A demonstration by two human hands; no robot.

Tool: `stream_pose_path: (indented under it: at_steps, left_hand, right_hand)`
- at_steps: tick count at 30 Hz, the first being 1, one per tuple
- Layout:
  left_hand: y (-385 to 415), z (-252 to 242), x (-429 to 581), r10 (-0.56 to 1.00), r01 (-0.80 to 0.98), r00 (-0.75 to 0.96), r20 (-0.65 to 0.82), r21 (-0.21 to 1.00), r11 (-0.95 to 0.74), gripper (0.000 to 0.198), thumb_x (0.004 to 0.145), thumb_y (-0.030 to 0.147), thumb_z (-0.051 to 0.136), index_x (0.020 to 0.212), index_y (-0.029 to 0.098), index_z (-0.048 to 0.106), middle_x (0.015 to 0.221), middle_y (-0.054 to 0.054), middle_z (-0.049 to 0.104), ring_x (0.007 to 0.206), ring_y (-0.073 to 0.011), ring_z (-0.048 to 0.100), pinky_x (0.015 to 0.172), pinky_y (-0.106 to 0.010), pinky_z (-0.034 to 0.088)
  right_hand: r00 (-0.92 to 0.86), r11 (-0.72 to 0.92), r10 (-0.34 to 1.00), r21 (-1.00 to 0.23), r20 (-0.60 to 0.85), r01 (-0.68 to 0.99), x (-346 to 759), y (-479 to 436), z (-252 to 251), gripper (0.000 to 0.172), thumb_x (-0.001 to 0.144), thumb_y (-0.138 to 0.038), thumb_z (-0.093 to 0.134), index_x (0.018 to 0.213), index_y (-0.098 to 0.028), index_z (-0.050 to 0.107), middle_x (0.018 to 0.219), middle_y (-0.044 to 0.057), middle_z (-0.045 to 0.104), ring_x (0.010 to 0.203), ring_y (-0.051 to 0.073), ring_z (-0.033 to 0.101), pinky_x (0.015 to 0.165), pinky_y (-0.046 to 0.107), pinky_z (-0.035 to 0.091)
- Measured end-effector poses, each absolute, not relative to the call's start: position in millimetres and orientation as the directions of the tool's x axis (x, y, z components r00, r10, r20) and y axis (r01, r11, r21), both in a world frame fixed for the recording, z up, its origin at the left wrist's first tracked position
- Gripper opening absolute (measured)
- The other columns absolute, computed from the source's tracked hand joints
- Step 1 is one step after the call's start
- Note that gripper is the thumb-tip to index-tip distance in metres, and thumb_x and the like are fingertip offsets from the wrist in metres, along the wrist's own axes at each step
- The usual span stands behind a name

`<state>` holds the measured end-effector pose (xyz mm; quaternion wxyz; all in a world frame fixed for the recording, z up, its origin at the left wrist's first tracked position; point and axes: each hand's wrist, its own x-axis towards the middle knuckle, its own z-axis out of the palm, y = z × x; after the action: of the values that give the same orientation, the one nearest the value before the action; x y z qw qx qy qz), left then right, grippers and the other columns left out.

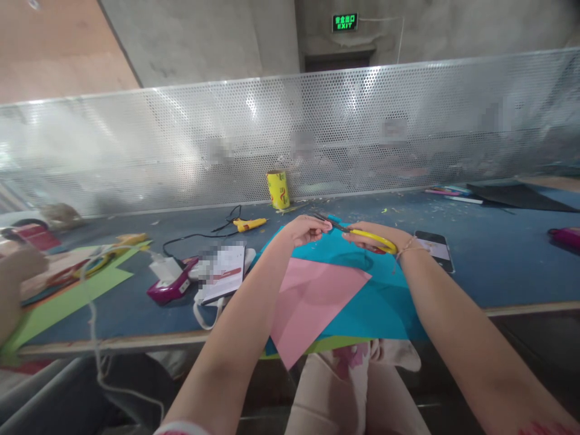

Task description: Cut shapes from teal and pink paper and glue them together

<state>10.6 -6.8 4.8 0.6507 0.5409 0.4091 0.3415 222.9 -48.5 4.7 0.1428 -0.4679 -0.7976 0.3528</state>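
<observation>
My right hand (390, 232) is wrapped round the yellow handles of a pair of scissors (376, 237). Their dark blades point left, toward my left hand (307, 228). That hand is closed in a pinch near the blade tips; whatever is between its fingers is too small to make out. Below both hands a pink sheet of paper (312, 296) lies on blue paper (380, 308). A yellow-green sheet (333, 343) shows under the blue paper at the table's front edge.
A yellow can (278, 190) stands by the perforated metal screen (199, 145). Left of my hands are a yellow glue gun (249, 225), a phone (225, 275) and a purple power strip (168, 290) with cables. Another phone (435, 251) lies right. At far left, a person's arm (11, 290) is near green paper (67, 302).
</observation>
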Motion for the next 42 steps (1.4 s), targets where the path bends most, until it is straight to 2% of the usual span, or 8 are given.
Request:
stream_pose_path:
  at_steps: [12, 18, 23, 27, 31, 34, 37, 42]
  left_hand:
    - [-6, 4, 11, 0.886, -0.011, 0.439, -0.148, 0.985, 0.17, 0.013, 0.057, 0.009, 0.073, 0.068, 0.01, 0.068, 0.058, -0.001, 0.059, 0.05, -0.0029, 0.045, 0.053, -0.019, 0.042]
    - [-7, 4, 10, 0.89, 0.004, 0.432, -0.145, 0.987, 0.159, 0.011, 0.056, 0.01, 0.072, 0.066, 0.01, 0.068, 0.056, -0.002, 0.059, 0.049, -0.004, 0.045, 0.05, -0.019, 0.041]
    - [-6, 2, 10, 0.892, 0.013, 0.432, -0.134, 0.99, 0.142, 0.011, 0.055, 0.01, 0.072, 0.065, 0.01, 0.068, 0.056, -0.003, 0.059, 0.049, -0.0043, 0.045, 0.049, -0.019, 0.04]
    - [-4, -1, 10, 0.901, 0.014, 0.42, -0.108, 0.994, 0.113, 0.015, 0.055, 0.012, 0.074, 0.069, 0.01, 0.068, 0.06, -0.004, 0.062, 0.051, -0.0058, 0.05, 0.054, -0.022, 0.044]
    - [-1, -6, 12, 0.912, 0.031, 0.399, -0.095, 0.995, 0.09, 0.018, 0.058, 0.014, 0.074, 0.074, 0.011, 0.065, 0.067, -0.006, 0.066, 0.053, -0.0089, 0.056, 0.06, -0.027, 0.048]
    - [1, -10, 12, 0.925, 0.073, 0.363, -0.107, 0.994, 0.086, 0.018, 0.061, 0.012, 0.07, 0.077, 0.013, 0.062, 0.068, -0.006, 0.066, 0.056, -0.012, 0.06, 0.061, -0.03, 0.05]
    - [4, -13, 12, 0.945, 0.125, 0.312, -0.096, 0.99, 0.059, 0.017, 0.064, 0.01, 0.066, 0.078, 0.014, 0.058, 0.066, -0.004, 0.065, 0.059, -0.0138, 0.062, 0.061, -0.029, 0.05]
    - [5, -17, 13, 0.957, 0.089, 0.286, -0.045, 0.996, 0.02, 0.02, 0.063, 0.007, 0.065, 0.079, 0.015, 0.056, 0.061, -0.001, 0.063, 0.06, -0.0137, 0.063, 0.065, -0.029, 0.052]
  right_hand:
    - [-0.517, 0.332, 0.854, -0.7, -0.061, 0.632, 222, -49, 5, 0.041, 0.076, -0.059, 0.048, 0.066, -0.019, 0.043, 0.05, -0.004, 0.041, 0.037, 0.006, 0.034, 0.033, 0.02, 0.026]
    - [-0.48, 0.321, 0.875, -0.669, -0.061, 0.67, 219, -52, 10, 0.036, 0.073, -0.054, 0.054, 0.072, -0.018, 0.049, 0.052, -0.004, 0.047, 0.039, 0.007, 0.038, 0.037, 0.02, 0.027]
    - [-0.434, 0.29, 0.899, -0.659, -0.061, 0.694, 214, -53, 13, 0.036, 0.072, -0.053, 0.055, 0.073, -0.017, 0.053, 0.05, -0.004, 0.045, 0.04, 0.008, 0.038, 0.039, 0.021, 0.026]
    - [-0.357, 0.319, 0.932, -0.594, 0.056, 0.739, 216, -41, 7, 0.037, 0.074, -0.052, 0.054, 0.076, -0.016, 0.057, 0.057, 0.0, 0.053, 0.044, 0.01, 0.045, 0.042, 0.023, 0.032]
    - [-0.209, 0.233, 0.972, -0.541, 0.106, 0.808, 221, -23, -4, 0.035, 0.077, -0.049, 0.054, 0.084, -0.015, 0.058, 0.064, 0.005, 0.06, 0.048, 0.013, 0.052, 0.045, 0.023, 0.036]
    - [-0.106, 0.169, 0.984, -0.587, 0.14, 0.792, 222, -15, -12, 0.032, 0.08, -0.046, 0.052, 0.085, -0.014, 0.056, 0.071, 0.009, 0.064, 0.052, 0.014, 0.057, 0.046, 0.023, 0.039]
    - [-0.075, 0.134, 0.99, -0.631, 0.12, 0.764, 224, -10, -17, 0.031, 0.08, -0.043, 0.055, 0.091, -0.014, 0.053, 0.082, 0.012, 0.066, 0.059, 0.015, 0.061, 0.049, 0.022, 0.041]
    - [-0.013, 0.036, 0.998, -0.418, 0.057, 0.908, 228, -3, -27, 0.041, 0.073, -0.036, 0.064, 0.103, -0.011, 0.052, 0.085, 0.014, 0.067, 0.065, 0.018, 0.063, 0.052, 0.023, 0.04]
